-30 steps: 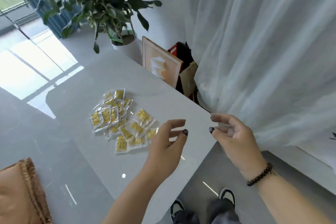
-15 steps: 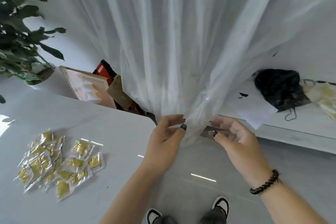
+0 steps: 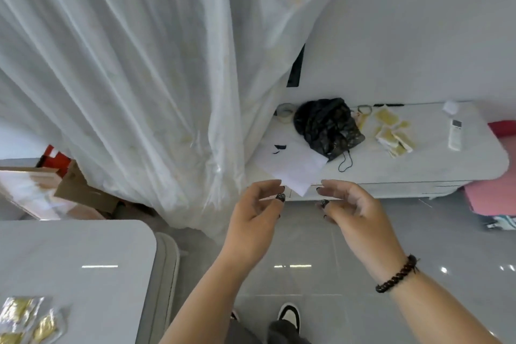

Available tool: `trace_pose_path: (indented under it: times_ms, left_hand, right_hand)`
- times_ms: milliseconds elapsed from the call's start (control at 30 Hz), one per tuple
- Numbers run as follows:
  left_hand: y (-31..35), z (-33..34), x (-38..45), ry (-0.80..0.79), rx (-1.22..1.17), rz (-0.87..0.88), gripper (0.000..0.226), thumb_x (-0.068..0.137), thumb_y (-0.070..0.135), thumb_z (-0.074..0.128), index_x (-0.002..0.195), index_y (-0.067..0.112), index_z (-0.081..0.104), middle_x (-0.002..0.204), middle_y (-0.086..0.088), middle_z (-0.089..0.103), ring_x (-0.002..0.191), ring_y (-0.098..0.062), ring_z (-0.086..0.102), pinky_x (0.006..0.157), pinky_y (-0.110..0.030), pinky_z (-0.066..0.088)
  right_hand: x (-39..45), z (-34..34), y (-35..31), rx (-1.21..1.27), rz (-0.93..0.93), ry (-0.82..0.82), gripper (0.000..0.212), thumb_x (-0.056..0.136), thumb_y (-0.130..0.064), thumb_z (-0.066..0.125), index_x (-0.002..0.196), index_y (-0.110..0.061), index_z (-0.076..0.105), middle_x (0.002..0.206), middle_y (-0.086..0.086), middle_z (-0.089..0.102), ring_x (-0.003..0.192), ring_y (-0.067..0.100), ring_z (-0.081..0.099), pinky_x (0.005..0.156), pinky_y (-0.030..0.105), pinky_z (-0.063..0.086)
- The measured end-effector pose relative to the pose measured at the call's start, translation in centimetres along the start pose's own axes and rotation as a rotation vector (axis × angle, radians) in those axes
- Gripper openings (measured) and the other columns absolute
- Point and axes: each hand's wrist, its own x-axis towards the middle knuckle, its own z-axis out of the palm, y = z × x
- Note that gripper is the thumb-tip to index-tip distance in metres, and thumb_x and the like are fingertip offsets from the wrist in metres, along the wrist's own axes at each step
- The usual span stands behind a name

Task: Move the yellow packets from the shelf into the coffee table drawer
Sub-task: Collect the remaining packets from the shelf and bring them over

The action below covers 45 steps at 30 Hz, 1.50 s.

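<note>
Two hands hover in mid-air over the grey tiled floor (image 3: pixel 307 282), between the coffee table and the shelf. The left hand (image 3: pixel 252 220) and the right hand (image 3: pixel 354 209) face each other with fingers loosely curved, and neither holds anything. A dark beaded bracelet (image 3: pixel 396 274) circles the right wrist.

On the far right, a small heap of yellow packets (image 3: pixel 393 131) lies on the white shelf (image 3: pixel 418 167). Just left of the heap sits a crumpled black plastic bag (image 3: pixel 326 126), partly resting on a sheet of white paper (image 3: pixel 293 170) that overhangs the shelf's near edge. A roll of tape (image 3: pixel 285 112) lies at the shelf's far left, and a white remote control (image 3: pixel 455 134) lies to the right of the packets.

At the near left, the coffee table (image 3: pixel 78 260) carries more yellow packets (image 3: pixel 25 321) at the lower corner of the view. No drawer is visible. A sheer white curtain (image 3: pixel 125 64) hangs behind the table.
</note>
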Motion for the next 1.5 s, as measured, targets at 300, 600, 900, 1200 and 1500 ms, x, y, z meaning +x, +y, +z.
trace_pose_path:
  times_ms: [300,600,900,1200,1500]
  left_hand:
    - [1.9,8.8,8.6,-0.144,0.061,-0.036,0.029,0.092,0.004,0.054,0.108,0.025,0.065,0.106,0.011,0.070,0.100,0.000,0.064,0.100,-0.033,0.048]
    - [4.9,18.4,20.8,-0.327,0.152,-0.098,0.028,0.092,0.005,0.053,0.107,0.026,0.064,0.103,0.012,0.070,0.098,-0.004,0.065,0.096,-0.032,0.051]
    - [7.4,28.5,28.8,-0.376,0.158,-0.188,0.027,0.093,0.004,0.052,0.107,0.024,0.063,0.109,0.005,0.068,0.105,-0.015,0.064,0.082,-0.025,0.052]
    - [6.5,38.6,35.7,-0.140,0.050,-0.299,0.028,0.094,0.001,0.049,0.104,0.022,0.064,0.107,0.003,0.068,0.098,-0.013,0.066,0.085,-0.029,0.051]
    - [-0.2,45.9,41.1,0.025,0.022,-0.470,0.029,0.094,0.004,0.052,0.119,0.014,0.059,0.109,0.001,0.067,0.103,-0.018,0.065,0.084,-0.032,0.051]
  right_hand:
    - [7.9,-8.2,0.7,0.070,0.049,0.172,0.032,0.085,-0.001,0.060,0.099,-0.028,0.067,0.102,-0.012,0.070,0.092,0.032,0.066,0.084,0.058,0.052]
    - [19.6,-15.4,0.2,0.122,0.130,0.288,0.029,0.084,0.001,0.062,0.098,-0.024,0.068,0.102,-0.009,0.071,0.094,0.024,0.068,0.088,0.048,0.054]
    - [28.7,-24.4,-0.2,0.176,0.198,0.304,0.024,0.085,0.003,0.061,0.096,-0.017,0.068,0.105,0.000,0.069,0.096,0.025,0.067,0.075,0.028,0.052]
    - [39.7,-35.1,1.7,0.004,0.293,0.138,0.025,0.085,0.000,0.059,0.096,-0.020,0.068,0.101,-0.003,0.069,0.095,0.023,0.067,0.078,0.031,0.055]
    - [50.6,-41.3,6.2,-0.068,0.376,0.061,0.019,0.084,-0.005,0.062,0.095,-0.020,0.067,0.100,0.000,0.069,0.093,0.021,0.067,0.086,0.039,0.056]
